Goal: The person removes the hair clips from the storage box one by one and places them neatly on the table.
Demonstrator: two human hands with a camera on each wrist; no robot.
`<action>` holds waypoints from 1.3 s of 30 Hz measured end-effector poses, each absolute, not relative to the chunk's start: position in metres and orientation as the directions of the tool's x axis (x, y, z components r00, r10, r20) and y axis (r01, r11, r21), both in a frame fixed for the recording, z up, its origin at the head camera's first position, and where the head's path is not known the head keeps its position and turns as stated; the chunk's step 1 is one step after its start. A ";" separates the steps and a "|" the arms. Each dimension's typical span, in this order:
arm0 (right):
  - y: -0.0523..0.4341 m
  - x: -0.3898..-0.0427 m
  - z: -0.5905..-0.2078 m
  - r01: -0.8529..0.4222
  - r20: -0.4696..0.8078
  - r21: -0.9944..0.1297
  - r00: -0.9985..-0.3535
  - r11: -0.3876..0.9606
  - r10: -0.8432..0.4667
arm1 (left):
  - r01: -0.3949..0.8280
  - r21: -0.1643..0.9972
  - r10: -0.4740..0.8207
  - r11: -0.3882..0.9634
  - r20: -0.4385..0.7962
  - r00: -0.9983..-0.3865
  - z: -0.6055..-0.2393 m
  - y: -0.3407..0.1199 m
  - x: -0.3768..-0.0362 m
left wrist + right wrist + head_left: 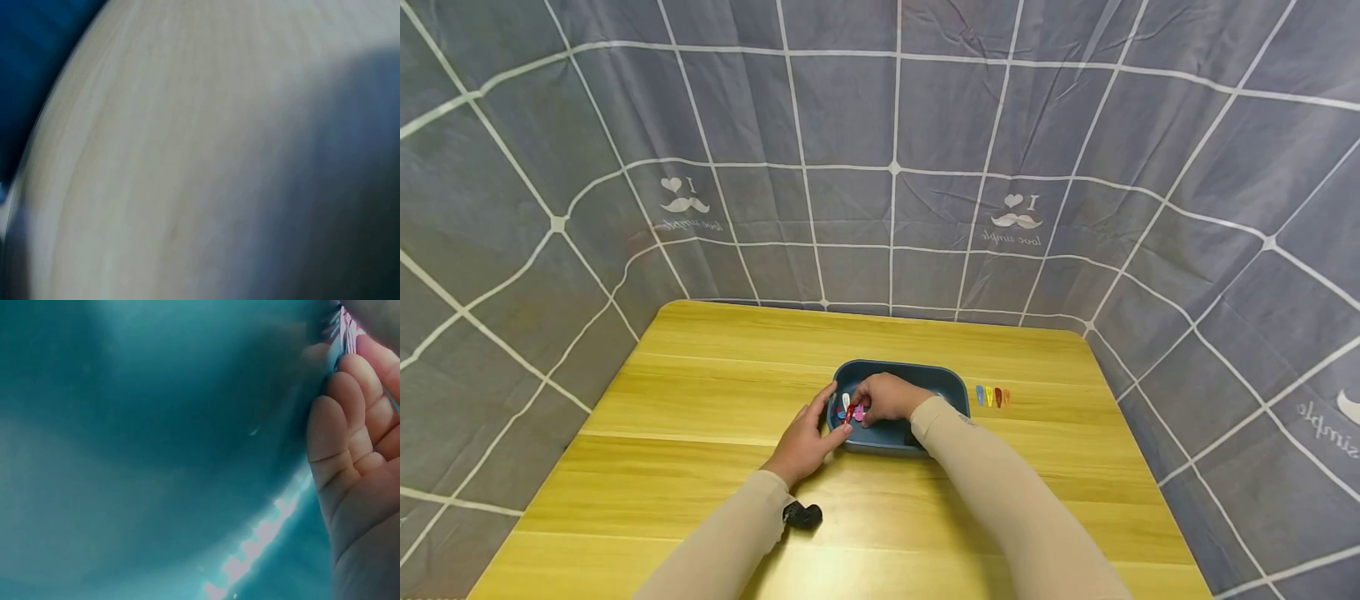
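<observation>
Hair clips (852, 410) lie at the left end of the blue tray (940, 377) on the bench (700, 392), where the right hand (886, 398) reaches in, fingers curled to pinch a red clip (849, 413). Left hand (806, 440) rests flat with fingers spread against the tray's left rim, apparently to steady it; four more clips (991, 396) lie in a row right of the tray.

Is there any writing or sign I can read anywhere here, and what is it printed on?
"I" beside a heart, above a moustache sign: on the grey checked cloth behind the table, printed twice.
"love simple": under each moustache, small script, just readable.
"simple": partly cut off on the cloth at the right edge.
Blue tray, hair clips, wooden table: no text visible.
Both wrist views: blurred, nothing to read.
</observation>
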State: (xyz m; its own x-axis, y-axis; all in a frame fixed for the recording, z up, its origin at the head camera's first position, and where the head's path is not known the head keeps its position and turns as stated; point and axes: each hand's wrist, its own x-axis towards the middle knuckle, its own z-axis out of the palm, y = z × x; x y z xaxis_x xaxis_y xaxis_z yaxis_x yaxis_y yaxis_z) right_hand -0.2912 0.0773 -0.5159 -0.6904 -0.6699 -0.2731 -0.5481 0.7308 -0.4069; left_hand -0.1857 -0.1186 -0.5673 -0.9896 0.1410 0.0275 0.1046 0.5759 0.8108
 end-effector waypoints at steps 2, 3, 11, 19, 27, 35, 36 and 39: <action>0.077 -0.291 -0.516 -0.555 -0.267 -0.398 -0.692 0.731 -0.671 | 0.102 0.811 0.142 0.575 0.024 -0.990 -0.568 -0.119 -0.186; 0.077 -0.291 -0.516 -0.557 -0.264 -0.396 -0.692 0.730 -0.672 | 0.101 0.812 0.142 0.575 0.023 -0.990 -0.568 -0.119 -0.186; 0.076 -0.292 -0.520 -0.581 -0.236 -0.394 -0.685 0.713 -0.689 | 0.097 0.812 0.146 0.576 0.015 -0.989 -0.567 -0.120 -0.185; 0.076 -0.292 -0.521 -0.600 -0.227 -0.376 -0.679 0.707 -0.698 | 0.100 0.812 0.148 0.574 0.017 -0.989 -0.566 -0.120 -0.184; 0.075 -0.292 -0.522 -0.689 -0.180 -0.356 -0.612 0.631 -0.770 | 0.109 0.807 0.153 0.580 0.023 -0.988 -0.567 -0.119 -0.185; 0.071 -0.290 -0.523 -0.677 -0.171 -0.339 -0.639 0.654 -0.750 | 0.106 0.806 0.154 0.582 0.018 -0.988 -0.567 -0.120 -0.184; 0.071 -0.290 -0.523 -0.673 -0.172 -0.339 -0.643 0.657 -0.747 | 0.105 0.807 0.155 0.581 0.017 -0.988 -0.566 -0.120 -0.184; 0.071 -0.289 -0.521 -0.674 -0.167 -0.331 -0.647 0.660 -0.744 | 0.103 0.810 0.156 0.577 0.014 -0.988 -0.565 -0.120 -0.184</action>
State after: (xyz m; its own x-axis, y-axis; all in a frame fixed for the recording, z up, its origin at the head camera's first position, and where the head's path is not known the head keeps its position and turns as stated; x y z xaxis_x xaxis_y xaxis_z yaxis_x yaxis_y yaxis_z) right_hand -0.2889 0.0708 -0.5205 -0.6471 -0.7440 -0.1666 -0.6742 0.6605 -0.3305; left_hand -0.1838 -0.1198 -0.5650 -0.9877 0.1557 0.0145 0.1029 0.5775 0.8099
